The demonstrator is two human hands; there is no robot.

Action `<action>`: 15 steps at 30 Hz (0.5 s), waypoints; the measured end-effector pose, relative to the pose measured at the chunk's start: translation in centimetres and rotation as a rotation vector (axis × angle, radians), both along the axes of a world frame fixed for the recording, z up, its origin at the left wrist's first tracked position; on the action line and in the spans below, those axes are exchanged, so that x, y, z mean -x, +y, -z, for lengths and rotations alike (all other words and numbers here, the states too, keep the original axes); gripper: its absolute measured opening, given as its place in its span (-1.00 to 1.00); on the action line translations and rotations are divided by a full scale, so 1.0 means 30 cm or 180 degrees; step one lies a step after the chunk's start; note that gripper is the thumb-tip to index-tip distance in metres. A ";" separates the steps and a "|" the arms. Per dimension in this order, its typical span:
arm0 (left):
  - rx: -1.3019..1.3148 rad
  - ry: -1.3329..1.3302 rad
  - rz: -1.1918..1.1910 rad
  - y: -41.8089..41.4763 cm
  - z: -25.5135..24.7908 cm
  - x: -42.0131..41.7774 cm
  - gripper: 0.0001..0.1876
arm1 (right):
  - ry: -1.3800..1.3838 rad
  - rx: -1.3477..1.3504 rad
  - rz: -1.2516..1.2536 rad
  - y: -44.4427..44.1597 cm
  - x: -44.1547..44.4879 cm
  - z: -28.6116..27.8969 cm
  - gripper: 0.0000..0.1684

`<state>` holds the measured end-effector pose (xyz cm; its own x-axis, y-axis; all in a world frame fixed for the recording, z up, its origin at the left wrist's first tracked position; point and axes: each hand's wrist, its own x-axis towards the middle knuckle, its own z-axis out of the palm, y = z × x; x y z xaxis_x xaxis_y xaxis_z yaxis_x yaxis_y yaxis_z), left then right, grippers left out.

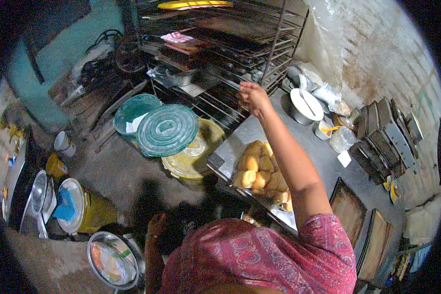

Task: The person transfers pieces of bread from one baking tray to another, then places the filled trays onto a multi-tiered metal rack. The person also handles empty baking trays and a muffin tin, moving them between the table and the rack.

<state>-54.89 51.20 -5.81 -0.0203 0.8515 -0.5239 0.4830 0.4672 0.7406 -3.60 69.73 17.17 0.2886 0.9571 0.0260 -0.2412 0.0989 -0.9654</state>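
My right hand (255, 97) is stretched out over the steel table's far corner, beside a metal rack (275, 47). Its fingers are bent, and a thin pale strip runs up to them; whether they grip it or it is a rack rail I cannot tell. Below that forearm lies a batch of bread rolls (259, 165), some golden, some in brown shade, partly hidden by the arm. Low at my left side hangs my left hand (157, 223), in deep shadow; I cannot make out anything in it.
Left of the steel table (316, 154) stand a yellow lidded tub (209, 143) and a green tub (123, 114) with a green lid (167, 129). Baking pans (382, 136) are stacked at the right, near a white-topped pot (306, 104). A steel bowl (112, 259) sits lower left.
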 end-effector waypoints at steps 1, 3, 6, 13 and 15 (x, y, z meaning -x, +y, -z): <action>0.0231 0.0059 0.0046 0.027 -0.026 -0.034 -0.51 | -0.0074 -0.0045 0.0122 0.050 -0.003 -0.013 -0.68; -0.0853 -0.0020 0.0525 0.085 -0.124 -0.106 -0.55 | 0.0046 -0.0019 0.0629 0.139 -0.064 0.006 -0.72; -0.1420 0.0196 0.1135 0.343 -0.013 -0.045 -0.58 | 0.1010 0.0027 0.1011 0.251 -0.147 0.033 -0.78; -0.1565 0.0288 0.1427 0.710 -0.014 -0.061 -0.60 | 0.1549 0.0035 0.1610 0.211 -0.260 0.010 -0.67; -0.1457 0.0312 0.1803 0.767 0.024 -0.077 -0.59 | 0.1315 0.0169 0.1708 0.211 -0.308 0.059 -0.67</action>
<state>-52.58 74.22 -6.54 0.4594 0.8784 -0.1316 0.6325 -0.2196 0.7427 5.65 76.05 15.40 0.7001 0.6754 -0.2315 -0.5220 0.2630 -0.8114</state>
